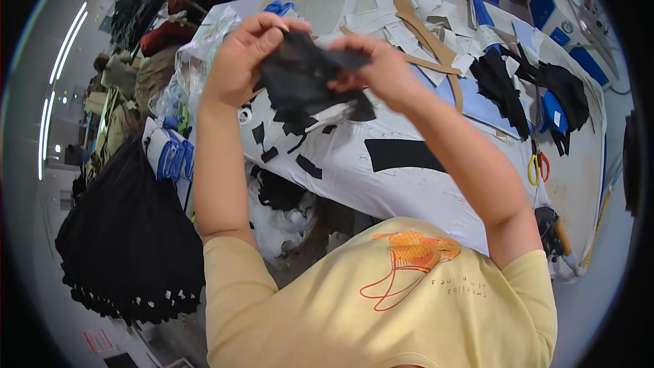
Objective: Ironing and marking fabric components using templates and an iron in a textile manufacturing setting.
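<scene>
Raised over the table, my left hand (246,58) pinches the upper left edge of a bundle of black fabric pieces (296,82). At the bundle's right side, my right hand (381,68) has its fingers closed on a dark flap of the same fabric, somewhat smeared by motion. The lower edges hang loose and uneven. Below lie several small black scraps (309,166) on the white cloth (347,187) covering the table. A flat, long black fabric panel (402,155) rests there too, partly behind my right forearm.
Paper patterns (381,17) and brown strips (422,31) cover the table's far part. To the right are black fabric pieces (501,88) and scissors (538,167) with yellow and red handles. At left hang a black gathered garment (129,232) and piled clothes (160,75).
</scene>
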Demonstrator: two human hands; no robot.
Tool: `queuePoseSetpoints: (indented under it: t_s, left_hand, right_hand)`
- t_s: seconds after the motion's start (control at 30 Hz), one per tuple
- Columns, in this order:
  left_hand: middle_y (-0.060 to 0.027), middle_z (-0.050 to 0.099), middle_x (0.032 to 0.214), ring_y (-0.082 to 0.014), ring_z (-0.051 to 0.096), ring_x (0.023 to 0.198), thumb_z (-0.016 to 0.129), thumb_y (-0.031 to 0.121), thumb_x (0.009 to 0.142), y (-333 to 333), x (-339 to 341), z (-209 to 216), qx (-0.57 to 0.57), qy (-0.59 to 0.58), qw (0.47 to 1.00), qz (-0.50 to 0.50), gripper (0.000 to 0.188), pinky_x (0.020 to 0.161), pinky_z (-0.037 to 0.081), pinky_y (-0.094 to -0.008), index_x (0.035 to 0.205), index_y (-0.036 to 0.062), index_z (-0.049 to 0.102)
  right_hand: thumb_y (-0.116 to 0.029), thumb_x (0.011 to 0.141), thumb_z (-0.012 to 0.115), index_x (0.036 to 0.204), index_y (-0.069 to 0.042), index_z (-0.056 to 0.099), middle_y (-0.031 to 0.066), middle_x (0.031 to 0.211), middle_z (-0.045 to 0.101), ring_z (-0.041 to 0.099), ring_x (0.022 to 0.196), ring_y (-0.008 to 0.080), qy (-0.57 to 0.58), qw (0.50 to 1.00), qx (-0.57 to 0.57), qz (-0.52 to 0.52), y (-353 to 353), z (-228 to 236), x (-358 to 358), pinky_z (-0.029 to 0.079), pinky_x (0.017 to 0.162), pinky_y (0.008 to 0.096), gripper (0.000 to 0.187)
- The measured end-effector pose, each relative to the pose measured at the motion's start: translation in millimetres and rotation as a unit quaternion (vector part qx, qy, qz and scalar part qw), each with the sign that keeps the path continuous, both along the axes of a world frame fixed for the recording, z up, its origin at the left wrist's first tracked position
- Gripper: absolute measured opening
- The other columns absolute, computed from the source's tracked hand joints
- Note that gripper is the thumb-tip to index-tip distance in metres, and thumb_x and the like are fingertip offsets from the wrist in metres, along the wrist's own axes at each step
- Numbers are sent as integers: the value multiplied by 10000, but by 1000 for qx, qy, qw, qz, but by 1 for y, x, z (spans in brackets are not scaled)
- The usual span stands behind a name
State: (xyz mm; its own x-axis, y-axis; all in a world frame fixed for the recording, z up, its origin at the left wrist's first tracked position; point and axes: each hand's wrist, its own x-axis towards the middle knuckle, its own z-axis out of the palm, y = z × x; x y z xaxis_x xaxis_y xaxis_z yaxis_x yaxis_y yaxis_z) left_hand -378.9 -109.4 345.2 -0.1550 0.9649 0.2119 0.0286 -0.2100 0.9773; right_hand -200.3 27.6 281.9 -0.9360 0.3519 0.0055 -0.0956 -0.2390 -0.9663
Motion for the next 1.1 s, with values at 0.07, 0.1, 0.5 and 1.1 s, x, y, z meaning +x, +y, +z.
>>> queuePoseSetpoints:
  t_s: [0.07,0.1,0.5,1.1]
  left_hand:
    - [-123,637,1157,-159,621,983,552,145,975,-11,-12,3,3,20,999,46,135,885,512,-287,1020,19,567]
    - [-95,646,1115,-139,615,967,557,140,971,-15,-15,3,-17,50,997,56,155,871,510,-270,1050,10,588]
    - [27,648,863,-45,575,795,714,175,859,-7,2,-17,-178,159,967,88,227,727,453,-199,1026,25,680]
    - [22,655,811,-35,555,723,719,132,832,4,58,-44,-224,102,968,40,174,669,440,-191,974,33,708]
  right_hand:
    - [-34,926,525,1113,-32,618,40,918,665,650,786,103,23,991,100,-85,16,14,-2,518,730,229,209]
    - [-33,905,552,1074,-6,641,47,872,676,642,743,100,94,980,124,-127,26,8,-4,512,704,233,193]
    - [-140,900,600,1001,-35,667,-12,747,580,509,660,68,12,971,209,-113,27,21,17,407,602,230,161]
    - [44,872,516,1170,-55,594,34,1080,600,585,775,89,33,988,150,9,35,-32,53,485,723,225,323]
